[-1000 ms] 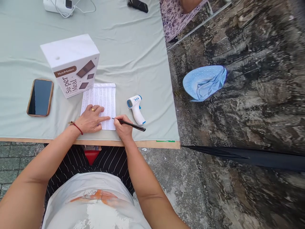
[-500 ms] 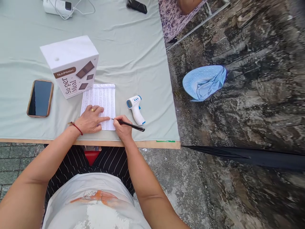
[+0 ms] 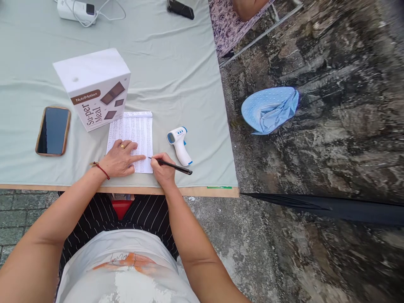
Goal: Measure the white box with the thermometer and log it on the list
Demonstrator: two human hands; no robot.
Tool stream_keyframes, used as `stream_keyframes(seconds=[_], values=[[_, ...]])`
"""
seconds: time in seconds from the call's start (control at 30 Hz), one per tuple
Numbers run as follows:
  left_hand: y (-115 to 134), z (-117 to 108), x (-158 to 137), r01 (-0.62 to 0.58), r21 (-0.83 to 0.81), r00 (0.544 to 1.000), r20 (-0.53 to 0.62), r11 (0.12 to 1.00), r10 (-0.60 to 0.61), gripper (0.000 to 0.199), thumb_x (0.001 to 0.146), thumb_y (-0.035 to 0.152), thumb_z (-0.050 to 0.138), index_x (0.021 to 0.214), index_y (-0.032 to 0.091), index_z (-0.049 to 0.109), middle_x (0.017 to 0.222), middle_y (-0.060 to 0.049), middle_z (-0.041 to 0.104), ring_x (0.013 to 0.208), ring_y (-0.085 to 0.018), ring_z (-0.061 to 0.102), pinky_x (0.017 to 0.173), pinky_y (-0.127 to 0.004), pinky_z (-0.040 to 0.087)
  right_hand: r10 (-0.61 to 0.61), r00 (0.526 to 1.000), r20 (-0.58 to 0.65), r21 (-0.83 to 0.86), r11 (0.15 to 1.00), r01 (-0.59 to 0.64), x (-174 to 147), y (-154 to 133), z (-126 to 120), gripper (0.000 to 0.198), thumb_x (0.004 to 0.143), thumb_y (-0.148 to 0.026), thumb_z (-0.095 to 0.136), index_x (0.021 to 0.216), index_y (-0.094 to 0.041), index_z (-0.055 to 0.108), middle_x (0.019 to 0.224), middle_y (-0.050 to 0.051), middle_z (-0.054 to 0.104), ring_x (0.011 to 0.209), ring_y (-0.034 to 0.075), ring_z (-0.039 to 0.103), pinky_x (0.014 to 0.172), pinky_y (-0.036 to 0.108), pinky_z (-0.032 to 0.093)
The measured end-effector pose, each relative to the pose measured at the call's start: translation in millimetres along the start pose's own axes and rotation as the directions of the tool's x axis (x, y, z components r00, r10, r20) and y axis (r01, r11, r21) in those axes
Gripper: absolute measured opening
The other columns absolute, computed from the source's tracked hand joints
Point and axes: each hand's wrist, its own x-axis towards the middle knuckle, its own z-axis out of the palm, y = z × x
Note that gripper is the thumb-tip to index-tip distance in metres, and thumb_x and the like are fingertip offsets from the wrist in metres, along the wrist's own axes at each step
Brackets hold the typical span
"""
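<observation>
A sheet of paper [image 3: 139,130] covered in small rows of writing or print lies near the table's front edge. On its lower left rests my left hand [image 3: 119,159], fingers spread and the index finger stretched toward the pen tip. My right hand [image 3: 163,169] grips a black pen [image 3: 176,167] at the sheet's right edge, its tip on or just over the paper. To the right of that hand lies a white and blue infrared thermometer [image 3: 179,145]. A white NutriMotion box [image 3: 94,92] stands behind the sheet and overlaps its upper left corner.
A smartphone [image 3: 53,131] in a brown case lies left of the box. At the back are a white device with a cable [image 3: 77,11] and a black phone-like object [image 3: 180,8]. Beyond the right table edge hangs or lies a blue dotted hat [image 3: 268,109]. Part of another person [image 3: 249,8] shows at the top.
</observation>
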Motion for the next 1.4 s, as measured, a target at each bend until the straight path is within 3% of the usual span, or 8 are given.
stream_keyframes(seconds=[1.4], values=[[-2.1, 4.3, -0.9, -0.011, 0.036, 1.0, -0.013, 0.999, 0.012, 0.047, 0.079, 0.029, 0.055, 0.125, 0.032, 0.064, 0.114, -0.012, 0.052, 0.103, -0.031, 0.047, 0.084, -0.045, 0.034, -0.033, 0.999, 0.005, -0.009, 0.999, 0.033, -0.5, -0.4, -0.5, 0.008, 0.071, -0.03, 0.054, 0.068, -0.023, 0.057, 0.06, -0.005, 0.057, 0.058, 0.014, 0.051, 0.06, 0.029, 0.044]])
